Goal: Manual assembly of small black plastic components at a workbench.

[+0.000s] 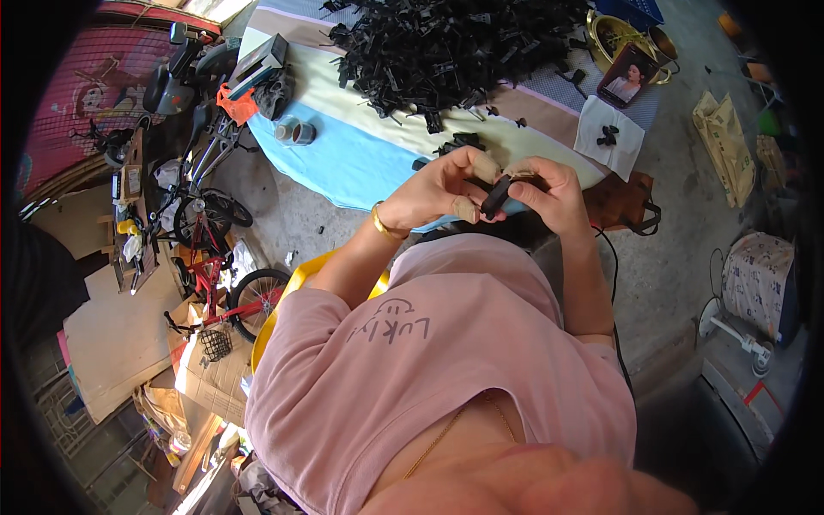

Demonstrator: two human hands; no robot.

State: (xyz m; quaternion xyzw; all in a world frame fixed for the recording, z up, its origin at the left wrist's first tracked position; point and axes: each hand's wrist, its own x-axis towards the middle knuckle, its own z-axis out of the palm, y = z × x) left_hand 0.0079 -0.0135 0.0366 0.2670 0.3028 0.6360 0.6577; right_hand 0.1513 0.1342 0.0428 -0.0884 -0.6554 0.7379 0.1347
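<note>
Close in front of my body, over the near edge of the table, both hands meet at a small dark plastic part (pixel 496 199). My right hand (pixel 549 193) is closed on it, thumb against its near side. My left hand (pixel 442 190) curls at its other side, thumb and forefinger bent toward it, and its other fingers are partly hidden. Tan coverings wrap some fingertips. Just beyond my hands lie a few loose black plastic pieces (pixel 459 143). A large heap of similar black parts (pixel 429 56) covers the far middle of the table.
The striped tablecloth (pixel 343 172) carries two cups (pixel 303 133) at left and a phone (pixel 627 75) leaning by a brass-coloured pot (pixel 605 33) at right. Black bits lie on a white cloth (pixel 611 137). A brown bag (pixel 627 202) stands right; a red bicycle (pixel 210 275) stands left.
</note>
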